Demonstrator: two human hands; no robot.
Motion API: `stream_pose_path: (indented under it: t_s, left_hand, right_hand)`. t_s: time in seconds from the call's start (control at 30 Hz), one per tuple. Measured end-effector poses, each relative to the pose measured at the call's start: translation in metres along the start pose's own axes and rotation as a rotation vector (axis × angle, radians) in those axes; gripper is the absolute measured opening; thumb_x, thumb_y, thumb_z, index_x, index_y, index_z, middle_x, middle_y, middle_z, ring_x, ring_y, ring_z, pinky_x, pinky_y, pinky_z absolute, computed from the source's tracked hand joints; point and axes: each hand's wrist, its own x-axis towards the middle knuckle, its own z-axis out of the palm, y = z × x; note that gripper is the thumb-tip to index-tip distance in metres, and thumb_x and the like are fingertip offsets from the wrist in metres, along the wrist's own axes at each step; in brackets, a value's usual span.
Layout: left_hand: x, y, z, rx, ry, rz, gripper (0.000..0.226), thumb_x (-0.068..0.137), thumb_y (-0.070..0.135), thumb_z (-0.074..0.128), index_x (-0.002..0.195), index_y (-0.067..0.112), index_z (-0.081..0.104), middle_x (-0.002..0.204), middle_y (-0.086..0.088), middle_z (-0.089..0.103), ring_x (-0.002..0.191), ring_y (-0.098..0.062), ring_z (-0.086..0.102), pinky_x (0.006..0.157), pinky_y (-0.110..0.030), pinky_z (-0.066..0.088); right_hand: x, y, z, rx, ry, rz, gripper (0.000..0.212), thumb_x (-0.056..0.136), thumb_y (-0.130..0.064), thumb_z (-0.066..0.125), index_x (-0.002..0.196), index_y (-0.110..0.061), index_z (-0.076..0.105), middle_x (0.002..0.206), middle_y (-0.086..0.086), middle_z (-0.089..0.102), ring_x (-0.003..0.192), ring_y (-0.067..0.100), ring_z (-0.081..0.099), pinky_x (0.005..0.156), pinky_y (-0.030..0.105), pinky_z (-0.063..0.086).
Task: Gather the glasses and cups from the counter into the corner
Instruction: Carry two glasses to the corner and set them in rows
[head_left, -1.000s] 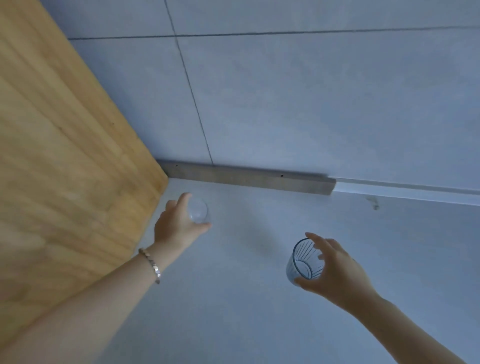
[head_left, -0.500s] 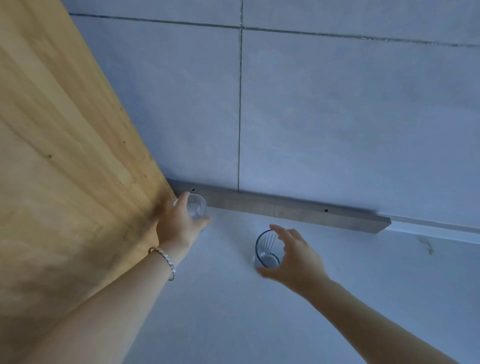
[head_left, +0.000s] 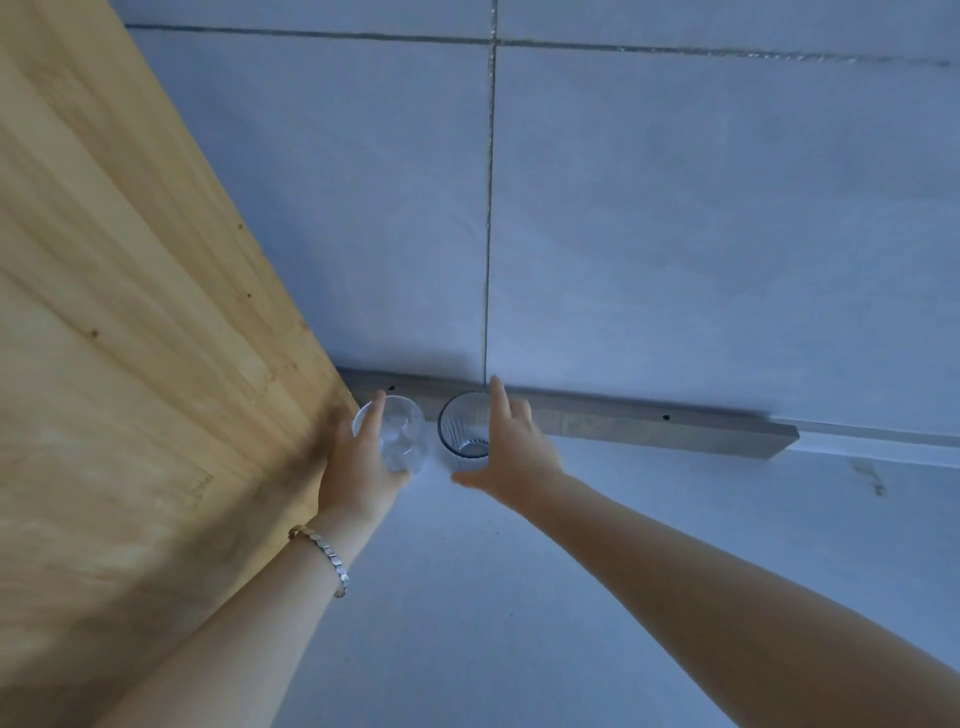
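Two glasses stand side by side in the corner where the wooden panel meets the tiled wall. The clear glass (head_left: 399, 434) is on the left, right against the wood, and my left hand (head_left: 358, 467) wraps around it. The ribbed bluish glass (head_left: 464, 426) is just right of it, upright on the counter (head_left: 467, 597). My right hand (head_left: 511, 452) cups its right side, index finger raised over the rim and thumb low at its base.
A tall wooden panel (head_left: 130, 364) closes off the left side. A grey metal strip (head_left: 649, 426) runs along the foot of the tiled wall (head_left: 675, 234) behind the glasses. A small dark mark (head_left: 872, 478) sits on the counter at right.
Both hands moved toward the corner. The ribbed glass travelled left and back until it stands next to the clear glass, which now sits against the wood.
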Motion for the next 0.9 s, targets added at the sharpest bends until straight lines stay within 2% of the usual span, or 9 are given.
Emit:
stream_pose_path:
  t_s: [0.1,0.17,0.23,0.3,0.33,0.37,0.47,0.63,0.9]
  left_hand:
    - [-0.018,0.009,0.0,0.162,0.044,0.017,0.092,0.072,0.02,0.077,0.146,0.015,0.023,0.137,-0.023,0.037,0.123,-0.039,0.041,0.094,-0.042,0.045]
    - [-0.037,0.017,0.004,0.34,0.132,0.15,0.085,0.06,0.021,0.085,0.133,0.007,0.044,0.127,-0.029,0.048,0.111,-0.048,0.052,0.084,-0.048,0.051]
    - [-0.062,0.034,0.008,0.447,0.136,0.291,0.072,0.054,0.018,0.086,0.118,0.003,0.057,0.113,-0.027,0.058,0.098,-0.047,0.06,0.076,-0.048,0.055]
    - [-0.093,0.062,0.014,0.448,-0.06,0.374,0.038,0.073,0.019,0.072,0.107,0.009,0.059,0.103,-0.014,0.062,0.096,-0.036,0.063,0.075,-0.038,0.052]
    - [-0.107,0.076,0.02,0.437,-0.175,0.373,0.015,0.084,0.022,0.059,0.098,0.015,0.057,0.097,-0.006,0.06,0.096,-0.028,0.062,0.074,-0.032,0.047]
    - [-0.119,0.09,0.029,0.413,-0.264,0.367,0.004,0.089,0.023,0.049,0.086,0.022,0.051,0.091,-0.001,0.056,0.094,-0.023,0.061,0.071,-0.028,0.042]
    - [-0.151,0.135,0.063,0.333,-0.442,0.298,0.021,0.089,0.024,0.045,0.07,0.028,0.04,0.092,0.001,0.058,0.083,-0.02,0.055,0.066,-0.026,0.037]
    - [-0.198,0.227,0.133,0.42,-0.602,0.376,0.006,0.089,0.028,0.047,0.083,0.028,0.047,0.106,0.001,0.063,0.1,-0.019,0.061,0.077,-0.025,0.042]
    - [-0.292,0.381,0.266,0.486,-0.688,0.489,0.008,0.088,0.03,0.049,0.081,0.029,0.048,0.111,0.0,0.064,0.104,-0.018,0.06,0.083,-0.024,0.045]
  right_hand:
    - [-0.028,0.027,-0.008,-0.045,-0.096,0.06,0.1,0.078,-0.033,0.074,0.149,-0.016,0.006,0.146,0.01,0.034,0.131,0.029,0.043,0.101,0.04,0.042]
    - [-0.053,0.057,-0.013,-0.113,-0.207,0.081,0.076,0.082,-0.032,0.068,0.144,-0.017,0.027,0.141,0.008,0.045,0.127,0.026,0.047,0.102,0.037,0.042]
    - [-0.081,0.088,-0.019,-0.157,-0.287,0.116,0.054,0.085,-0.031,0.064,0.134,-0.019,0.045,0.134,0.005,0.054,0.125,0.022,0.049,0.101,0.033,0.041]
    - [-0.112,0.118,-0.028,-0.19,-0.323,0.167,0.047,0.087,-0.03,0.06,0.131,-0.019,0.049,0.134,0.004,0.055,0.126,0.021,0.048,0.101,0.031,0.04]
    - [-0.129,0.134,-0.033,-0.198,-0.324,0.193,0.046,0.088,-0.03,0.058,0.132,-0.018,0.049,0.135,0.004,0.054,0.128,0.021,0.047,0.102,0.031,0.039]
    - [-0.145,0.15,-0.039,-0.2,-0.32,0.218,0.046,0.089,-0.03,0.057,0.132,-0.018,0.048,0.136,0.004,0.053,0.129,0.02,0.046,0.103,0.032,0.039]
    - [-0.196,0.201,-0.061,-0.175,-0.296,0.292,0.046,0.09,-0.029,0.054,0.133,-0.017,0.047,0.137,0.004,0.052,0.131,0.019,0.043,0.105,0.033,0.037]
    - [-0.28,0.301,-0.111,-0.07,-0.167,0.427,0.041,0.091,-0.028,0.053,0.13,-0.017,0.051,0.134,0.004,0.056,0.128,0.02,0.047,0.105,0.033,0.039]
    - [-0.406,0.486,-0.187,-0.005,-0.058,0.545,0.04,0.092,-0.028,0.052,0.13,-0.018,0.051,0.131,0.004,0.058,0.126,0.021,0.049,0.102,0.034,0.04]
